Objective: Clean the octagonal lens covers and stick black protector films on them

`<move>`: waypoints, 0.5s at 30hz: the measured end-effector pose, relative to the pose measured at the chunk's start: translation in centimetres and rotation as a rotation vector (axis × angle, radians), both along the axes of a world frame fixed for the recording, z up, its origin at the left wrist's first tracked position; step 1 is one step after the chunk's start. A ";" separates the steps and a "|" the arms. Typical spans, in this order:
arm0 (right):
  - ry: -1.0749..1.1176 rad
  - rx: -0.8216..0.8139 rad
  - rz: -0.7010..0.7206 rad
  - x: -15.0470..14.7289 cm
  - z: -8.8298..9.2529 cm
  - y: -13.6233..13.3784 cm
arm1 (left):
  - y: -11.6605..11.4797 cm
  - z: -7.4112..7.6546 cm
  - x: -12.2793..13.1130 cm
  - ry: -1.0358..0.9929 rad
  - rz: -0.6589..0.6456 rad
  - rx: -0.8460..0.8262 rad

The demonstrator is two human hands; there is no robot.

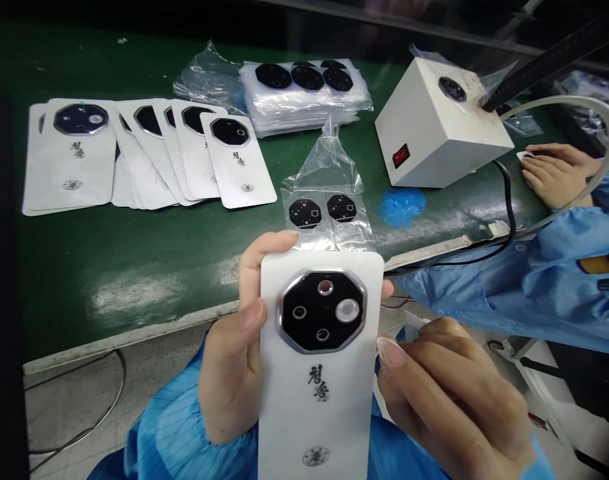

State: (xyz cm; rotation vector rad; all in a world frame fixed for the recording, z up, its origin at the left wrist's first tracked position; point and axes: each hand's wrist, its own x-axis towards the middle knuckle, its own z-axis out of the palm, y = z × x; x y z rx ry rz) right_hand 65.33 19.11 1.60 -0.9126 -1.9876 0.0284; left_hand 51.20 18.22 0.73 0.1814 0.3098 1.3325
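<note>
My left hand [234, 373] is closed around a white phone back panel [289, 407], gripping it by both long edges, with fingertips showing past the right edge. The panel stands tilted up towards me. It carries an octagonal black camera plate [321, 310] with a silver rim and several round lens rings, dark lettering below and an oval mark. At the panel's right edge is my right hand [454, 393], thumb and fingers pinched together. A small whitish scrap [415, 325] shows behind those fingers; whether they hold it I cannot tell.
White phone panels [74, 167] lie overlapping on the green bench [134, 267]. Bagged black octagonal stickers [304, 97] are stacked behind; clear film with two stickers [329, 207] lies nearer. A white box [439, 133] with a red switch stands right. Another person's hands [557, 173] are beyond cables.
</note>
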 end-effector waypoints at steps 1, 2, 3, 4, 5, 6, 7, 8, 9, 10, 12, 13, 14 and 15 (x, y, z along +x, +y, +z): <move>-0.026 0.000 0.028 0.2 -0.1 0.0 | 0.0 0.0 0.0 -0.005 0.006 -0.002; -0.059 0.008 0.064 0.4 -0.1 0.1 | 0.0 0.0 0.0 -0.008 0.011 -0.001; -0.087 0.025 0.094 0.6 -0.2 0.2 | 0.0 0.0 0.0 -0.008 0.015 0.006; -0.119 0.039 0.122 0.9 -0.3 0.4 | 0.0 0.0 -0.1 -0.006 0.023 0.016; -0.140 0.047 0.134 1.1 -0.4 0.6 | 0.0 0.0 -0.1 -0.002 0.031 0.025; -0.158 0.050 0.142 1.3 -0.4 0.7 | 0.0 -0.1 -0.2 0.005 0.039 0.033; -0.170 0.055 0.145 1.5 -0.5 0.9 | 0.0 -0.1 -0.2 0.013 0.044 0.042; -0.169 0.076 0.148 1.6 -0.6 1.1 | -0.1 -0.1 -0.3 0.022 0.046 0.053; -0.182 0.091 0.164 1.7 -0.6 1.2 | -0.1 -0.1 -0.3 0.031 0.046 0.065; -0.197 0.108 0.184 1.8 -0.7 1.3 | -0.1 -0.2 -0.3 0.039 0.048 0.074; -0.212 0.130 0.206 1.9 -0.8 1.5 | -0.2 -0.2 -0.3 0.056 0.068 0.071; -0.210 0.129 0.203 1.8 -0.8 1.6 | -0.2 -0.2 -0.3 0.065 0.086 0.056; -0.212 0.118 0.202 1.7 -0.9 1.7 | -0.2 -0.2 -0.2 0.075 0.105 0.041; -0.208 0.114 0.196 1.6 -1.0 1.7 | -0.2 -0.2 -0.2 0.084 0.120 0.030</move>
